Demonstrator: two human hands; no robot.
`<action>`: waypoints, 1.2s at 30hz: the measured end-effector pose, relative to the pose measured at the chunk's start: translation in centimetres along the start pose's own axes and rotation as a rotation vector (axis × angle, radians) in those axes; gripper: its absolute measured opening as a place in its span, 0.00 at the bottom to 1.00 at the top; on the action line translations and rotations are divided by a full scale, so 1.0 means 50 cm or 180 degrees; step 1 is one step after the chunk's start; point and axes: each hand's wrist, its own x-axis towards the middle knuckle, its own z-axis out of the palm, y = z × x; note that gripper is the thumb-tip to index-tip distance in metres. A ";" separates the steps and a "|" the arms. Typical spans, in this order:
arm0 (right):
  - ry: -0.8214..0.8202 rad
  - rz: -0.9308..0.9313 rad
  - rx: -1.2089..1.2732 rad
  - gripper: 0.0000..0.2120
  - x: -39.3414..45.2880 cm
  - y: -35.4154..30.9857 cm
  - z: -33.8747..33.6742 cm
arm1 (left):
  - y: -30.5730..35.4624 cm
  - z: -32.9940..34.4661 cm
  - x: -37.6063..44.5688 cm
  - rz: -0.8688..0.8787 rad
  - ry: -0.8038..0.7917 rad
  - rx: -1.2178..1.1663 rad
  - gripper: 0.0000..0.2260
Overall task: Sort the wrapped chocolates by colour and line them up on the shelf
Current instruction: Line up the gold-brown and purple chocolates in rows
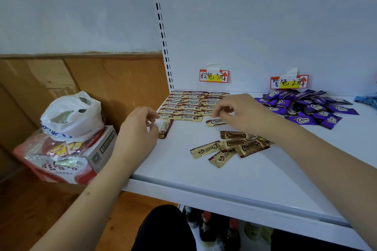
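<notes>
Shelf: white metal shelf (204, 171)
Rows: gold-and-brown wrapped chocolates (189, 106), rear left
Left hand (138, 126): fingers curled, holding nothing, beside one upright-lying gold chocolate (165, 128)
Right hand (240, 114): fingers curled over another gold chocolate (214, 122); grip unclear
Pile: purple wrapped chocolates (306, 108), right

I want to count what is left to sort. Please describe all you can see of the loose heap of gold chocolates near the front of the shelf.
The loose heap of gold foil-wrapped chocolate bars lies unsorted on the flat white metal shelf, nearer the front edge than the tidy gold rows. About five long, flat, shiny packets show, with dark red ends and "Choco" lettering. They overlap and point different ways. Neither hand touches them.
</notes>
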 end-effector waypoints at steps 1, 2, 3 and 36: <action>-0.0028 0.0036 -0.0095 0.12 0.000 0.009 -0.008 | 0.000 0.000 -0.002 0.0177 -0.0087 0.0177 0.13; -0.0106 0.0049 -0.0176 0.13 -0.002 0.017 -0.014 | 0.001 0.001 -0.004 0.0328 -0.0189 0.0318 0.16; -0.0207 0.0046 -0.0222 0.14 -0.004 0.023 -0.020 | 0.004 0.001 -0.008 0.0398 -0.0291 0.0382 0.17; -0.0519 -0.0170 -0.0305 0.14 -0.007 0.014 -0.013 | -0.012 0.014 -0.010 0.0589 -0.0349 0.0614 0.22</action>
